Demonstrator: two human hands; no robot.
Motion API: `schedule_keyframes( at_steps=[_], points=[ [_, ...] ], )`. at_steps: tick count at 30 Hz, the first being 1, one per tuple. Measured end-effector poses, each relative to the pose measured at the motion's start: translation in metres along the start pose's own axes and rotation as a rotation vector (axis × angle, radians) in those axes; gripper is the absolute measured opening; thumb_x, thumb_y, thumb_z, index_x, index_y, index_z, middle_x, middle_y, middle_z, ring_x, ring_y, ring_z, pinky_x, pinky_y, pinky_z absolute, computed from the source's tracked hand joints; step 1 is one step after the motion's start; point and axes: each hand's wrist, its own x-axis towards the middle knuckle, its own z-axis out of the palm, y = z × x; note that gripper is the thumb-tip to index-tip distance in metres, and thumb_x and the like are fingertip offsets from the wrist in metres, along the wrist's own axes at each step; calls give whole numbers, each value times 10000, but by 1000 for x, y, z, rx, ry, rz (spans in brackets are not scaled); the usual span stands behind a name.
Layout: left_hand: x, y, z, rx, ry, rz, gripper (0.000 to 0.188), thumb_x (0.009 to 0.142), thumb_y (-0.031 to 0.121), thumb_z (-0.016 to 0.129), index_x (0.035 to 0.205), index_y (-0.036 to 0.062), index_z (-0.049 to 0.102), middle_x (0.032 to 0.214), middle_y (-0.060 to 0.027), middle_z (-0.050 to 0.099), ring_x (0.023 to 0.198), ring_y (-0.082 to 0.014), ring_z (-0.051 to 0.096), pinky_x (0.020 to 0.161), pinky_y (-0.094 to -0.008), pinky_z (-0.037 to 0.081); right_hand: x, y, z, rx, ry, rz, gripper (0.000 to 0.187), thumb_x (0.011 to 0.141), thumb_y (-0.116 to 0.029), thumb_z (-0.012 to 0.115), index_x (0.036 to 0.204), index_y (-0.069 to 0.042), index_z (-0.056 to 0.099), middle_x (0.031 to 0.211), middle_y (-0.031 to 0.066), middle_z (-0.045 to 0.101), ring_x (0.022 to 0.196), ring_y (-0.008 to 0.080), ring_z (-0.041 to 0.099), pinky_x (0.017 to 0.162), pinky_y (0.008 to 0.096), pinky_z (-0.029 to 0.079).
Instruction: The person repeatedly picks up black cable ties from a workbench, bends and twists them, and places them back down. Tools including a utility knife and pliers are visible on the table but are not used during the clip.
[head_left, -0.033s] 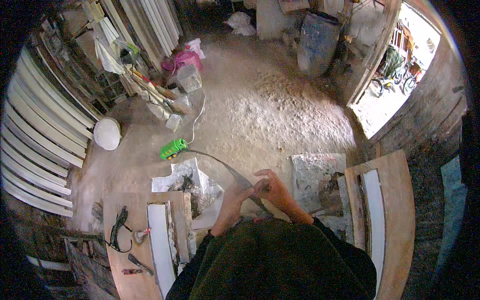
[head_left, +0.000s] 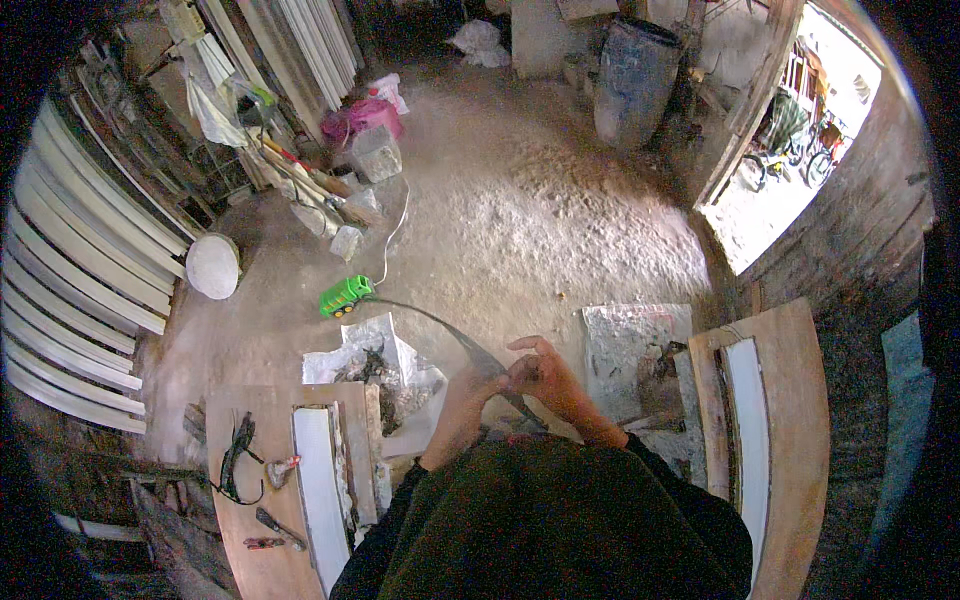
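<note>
A dark flat strap runs from beside a green toy truck on the floor to my hands, and its lower end shows below them near my dark clothing. My left hand is closed around the strap. Touching it, my right hand pinches at the same spot, its index finger bent out over the top. What lies between the fingertips is too small to make out. Whether the strap is fastened to the truck I cannot tell.
Wooden boards with white strips flank me, a left board and a right board. Black glasses and small tools lie on the left one. A white cord crosses the floor. Farther off stand a round white lid and a blue barrel.
</note>
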Motion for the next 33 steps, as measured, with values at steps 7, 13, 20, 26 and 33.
schedule_keyframes(
  at_steps=[7,13,20,26,33],
  points=[
    [57,13,8,67,-122,-113,140,713,16,596,836,24,529,788,-51,588,701,-124,553,649,-251,449,35,4,-36,115,83,42,434,682,-29,638,1045,-76,405,731,48,564,671,122,540,589,238,435],
    [147,15,-2,351,-47,-11,96,739,85,599,777,31,530,733,-19,563,677,-90,514,632,-227,418,99,-3,-60,252,167,38,325,709,-50,624,988,-33,458,741,34,562,703,110,532,657,233,414],
    [283,55,-43,378,8,66,231,776,235,568,775,6,536,706,-60,549,665,-137,521,590,-254,410,241,-22,-82,201,126,113,141,729,-94,617,814,-14,539,727,17,551,674,96,506,628,229,406],
    [373,126,-56,156,-100,4,141,729,133,625,768,36,531,726,-6,558,689,-90,527,630,-247,446,358,-43,-96,246,109,15,121,750,-122,603,783,-21,546,721,-2,544,667,87,495,614,226,404],
    [475,129,-88,486,-87,86,111,721,47,589,826,19,564,738,-22,580,677,-107,538,626,-245,446,457,-58,-125,-568,177,-95,118,689,-99,603,778,-29,572,694,68,576,605,177,554,565,275,442]
  ],
)
